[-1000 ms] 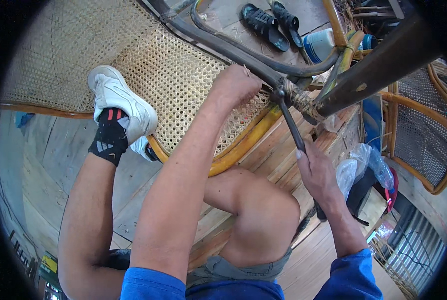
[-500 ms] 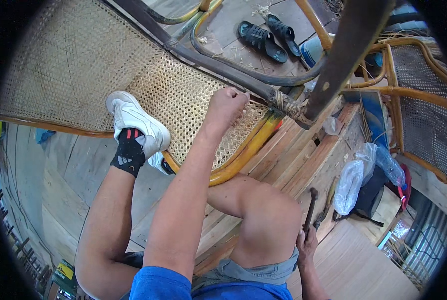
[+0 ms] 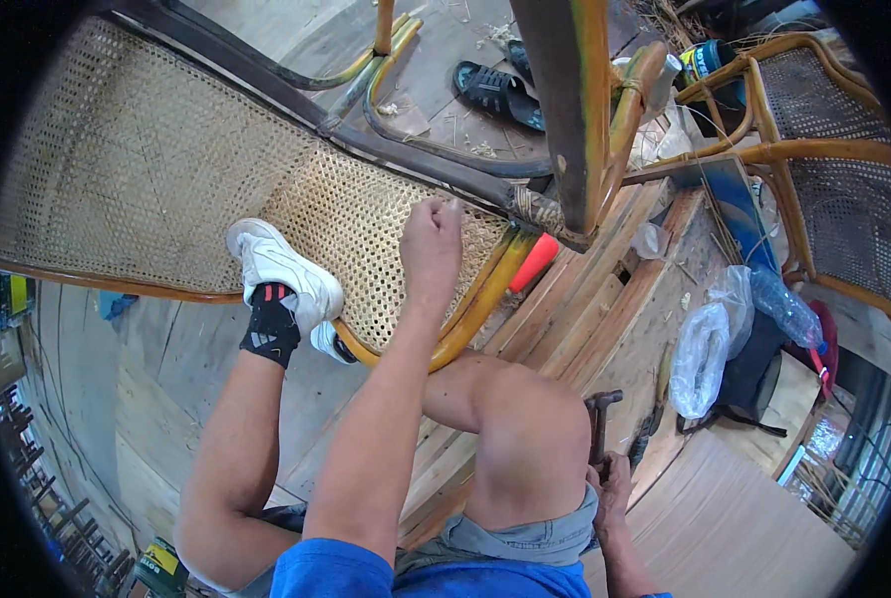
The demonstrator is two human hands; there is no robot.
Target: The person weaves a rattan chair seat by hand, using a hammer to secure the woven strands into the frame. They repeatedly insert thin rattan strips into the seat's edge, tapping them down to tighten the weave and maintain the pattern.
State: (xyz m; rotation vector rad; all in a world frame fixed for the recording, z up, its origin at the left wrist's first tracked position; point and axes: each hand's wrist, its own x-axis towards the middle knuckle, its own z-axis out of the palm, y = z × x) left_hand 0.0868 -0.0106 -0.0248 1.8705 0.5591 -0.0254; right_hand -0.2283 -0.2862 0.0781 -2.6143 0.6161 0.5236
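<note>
A rattan chair point(image 3: 485, 299) lies tipped in front of me, its woven cane panel point(image 3: 356, 224) facing up. My left hand point(image 3: 433, 244) is closed over the cane near the dark frame rail point(image 3: 421, 159); whatever its fingers pinch is too small to make out. Down beside my right knee, my right hand point(image 3: 613, 483) grips a hammer point(image 3: 599, 429) with its head up. Part of that hand is hidden behind my thigh. My white shoe point(image 3: 284, 267) rests on the panel's lower edge. Cane binding point(image 3: 537, 207) wraps the frame joint right of my left hand.
A red-orange object point(image 3: 535, 263) shows behind the yellow rim. Wooden planks point(image 3: 565, 314) run to the right, with plastic bags point(image 3: 700, 359) and a clear bottle point(image 3: 786, 311) beyond. Another cane chair point(image 3: 834, 159) stands far right. Black sandals point(image 3: 495, 95) lie behind the frame.
The chair appears shifted left and turned slightly in view, uncovering more of the red-orange object. In my right hand the hammer has turned, showing its head side-on. My left hand stays closed at the cane.
</note>
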